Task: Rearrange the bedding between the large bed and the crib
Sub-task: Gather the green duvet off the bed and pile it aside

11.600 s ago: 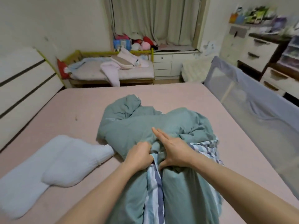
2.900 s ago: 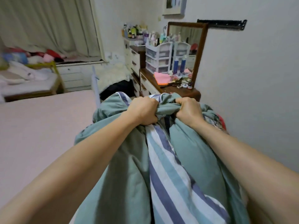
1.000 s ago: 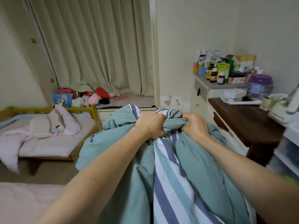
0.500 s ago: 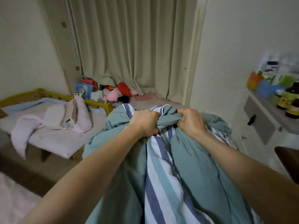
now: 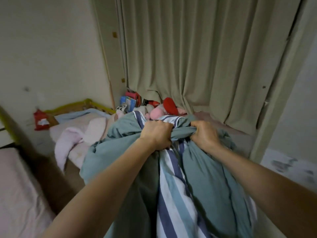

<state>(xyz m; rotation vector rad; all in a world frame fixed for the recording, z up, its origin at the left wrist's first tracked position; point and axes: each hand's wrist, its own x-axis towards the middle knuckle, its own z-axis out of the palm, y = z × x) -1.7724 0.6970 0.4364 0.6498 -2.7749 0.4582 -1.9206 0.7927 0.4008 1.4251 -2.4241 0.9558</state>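
Note:
A bulky green duvet [image 5: 120, 160] with a blue-and-white striped underside hangs bunched in front of me. My left hand [image 5: 158, 134] grips its gathered top edge, and my right hand [image 5: 205, 135] grips the same fold a little to the right. The crib [image 5: 80, 107], with a yellow-green wooden rail, stands just beyond and left of the duvet. A pink blanket [image 5: 68, 143] droops over the crib's near side, and a pale pillow [image 5: 96, 129] lies on its mattress. The large bed's pink sheet [image 5: 15, 194] shows at the lower left.
Beige curtains [image 5: 188, 57] hang straight ahead. Plush toys [image 5: 164, 107] and picture books [image 5: 128, 101] are piled on the window ledge behind the crib. A red pouch [image 5: 40, 120] sits at the crib's far left end. A narrow floor gap [image 5: 54, 177] separates bed and crib.
The view has swung left and closer to the crib; the dresser has left the frame. Both hands keep the same grip on the duvet, now carried up to the crib's end.

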